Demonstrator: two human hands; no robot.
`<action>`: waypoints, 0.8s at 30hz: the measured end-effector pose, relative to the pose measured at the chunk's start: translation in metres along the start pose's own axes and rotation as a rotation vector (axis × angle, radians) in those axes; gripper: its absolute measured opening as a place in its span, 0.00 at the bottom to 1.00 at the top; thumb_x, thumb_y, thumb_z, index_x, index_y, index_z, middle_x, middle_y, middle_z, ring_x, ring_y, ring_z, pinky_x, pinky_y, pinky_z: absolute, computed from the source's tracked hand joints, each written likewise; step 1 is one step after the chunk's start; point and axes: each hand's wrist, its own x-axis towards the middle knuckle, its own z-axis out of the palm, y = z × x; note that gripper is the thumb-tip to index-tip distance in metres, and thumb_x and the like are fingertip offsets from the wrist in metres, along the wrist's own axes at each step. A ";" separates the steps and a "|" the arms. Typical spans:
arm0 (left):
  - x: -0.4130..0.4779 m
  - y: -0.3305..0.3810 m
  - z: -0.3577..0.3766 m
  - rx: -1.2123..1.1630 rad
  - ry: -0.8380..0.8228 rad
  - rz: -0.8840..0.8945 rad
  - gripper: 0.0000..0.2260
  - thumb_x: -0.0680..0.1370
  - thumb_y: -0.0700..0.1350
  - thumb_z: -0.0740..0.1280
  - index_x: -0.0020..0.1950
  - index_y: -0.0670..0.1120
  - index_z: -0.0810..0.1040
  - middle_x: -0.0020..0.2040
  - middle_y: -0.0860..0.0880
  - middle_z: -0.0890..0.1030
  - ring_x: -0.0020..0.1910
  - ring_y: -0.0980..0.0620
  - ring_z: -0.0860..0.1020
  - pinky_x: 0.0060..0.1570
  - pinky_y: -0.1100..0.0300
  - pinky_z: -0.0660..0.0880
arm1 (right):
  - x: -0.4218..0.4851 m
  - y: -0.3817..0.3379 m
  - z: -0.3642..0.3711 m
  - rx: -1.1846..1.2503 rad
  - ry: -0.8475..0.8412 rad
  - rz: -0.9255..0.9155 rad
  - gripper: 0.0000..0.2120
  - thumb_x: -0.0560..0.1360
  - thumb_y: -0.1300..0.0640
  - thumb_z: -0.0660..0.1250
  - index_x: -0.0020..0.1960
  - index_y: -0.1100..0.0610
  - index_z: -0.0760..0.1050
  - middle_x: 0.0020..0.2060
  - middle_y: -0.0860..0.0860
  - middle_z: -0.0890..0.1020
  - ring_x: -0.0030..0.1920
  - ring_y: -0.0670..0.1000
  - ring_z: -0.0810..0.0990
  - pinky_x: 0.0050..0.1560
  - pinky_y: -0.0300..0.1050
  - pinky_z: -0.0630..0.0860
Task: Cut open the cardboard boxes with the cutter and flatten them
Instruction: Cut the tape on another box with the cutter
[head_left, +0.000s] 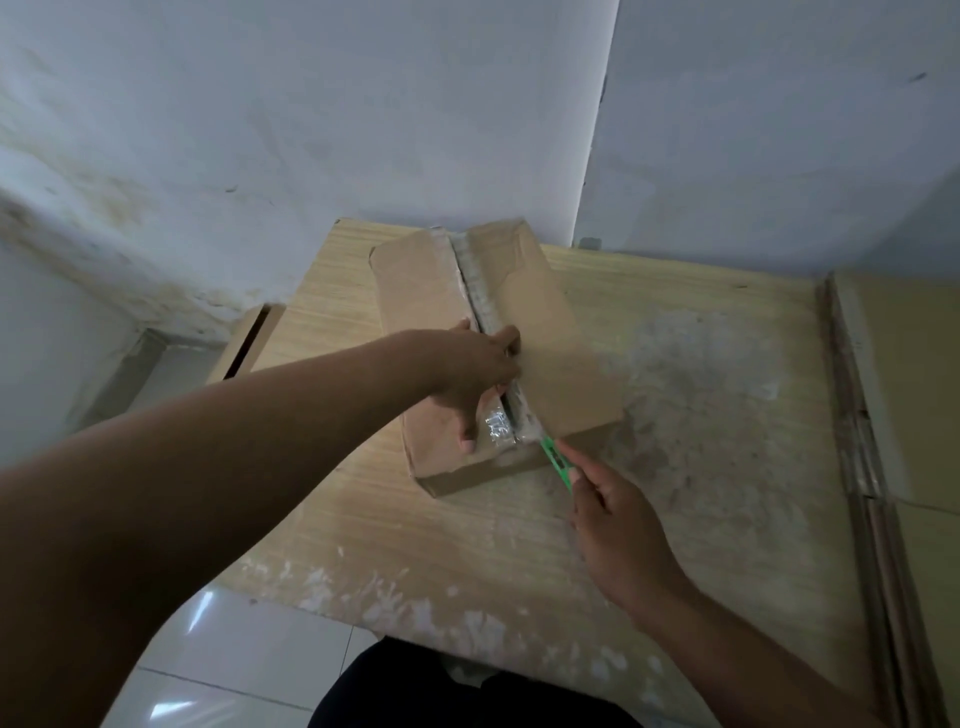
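Cardboard box (561, 353) lies mid tabletop (457, 545), long axis running away from me twd the wall (311, 130), far end angled a bit left. Taped seam (480, 280) runs along that axis. Green cutter (553, 454) sits at seam's near end, tip pointing away into it. R hand (618, 525) is clamped round the cutter. L hand (472, 374) presses flat on the left flap, fingers spread, tips at the seam.

A stained white wall (208, 156) is seen beyond the left hand (478, 374), a worn wooden table (701, 415) under the right hand (618, 525), glossy floor tiles (234, 665) nearer
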 end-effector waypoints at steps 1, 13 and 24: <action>0.000 0.000 -0.002 0.004 -0.006 -0.003 0.38 0.63 0.64 0.81 0.66 0.50 0.74 0.74 0.46 0.57 0.66 0.40 0.73 0.71 0.42 0.65 | -0.002 -0.001 -0.003 -0.019 -0.024 -0.020 0.18 0.84 0.58 0.59 0.64 0.38 0.77 0.23 0.37 0.72 0.26 0.40 0.68 0.31 0.33 0.65; 0.000 0.005 -0.019 0.016 -0.030 -0.010 0.33 0.60 0.62 0.84 0.56 0.55 0.72 0.71 0.47 0.61 0.55 0.45 0.73 0.64 0.42 0.72 | 0.050 -0.020 -0.037 -0.236 -0.369 -0.025 0.18 0.84 0.57 0.59 0.65 0.37 0.77 0.28 0.51 0.75 0.26 0.46 0.67 0.28 0.37 0.66; 0.002 0.007 -0.019 0.002 -0.025 -0.012 0.31 0.58 0.60 0.85 0.50 0.57 0.69 0.71 0.48 0.61 0.56 0.44 0.75 0.62 0.43 0.74 | 0.053 -0.015 -0.060 -0.083 -0.431 0.056 0.16 0.84 0.61 0.60 0.64 0.49 0.80 0.21 0.40 0.66 0.23 0.40 0.62 0.30 0.34 0.64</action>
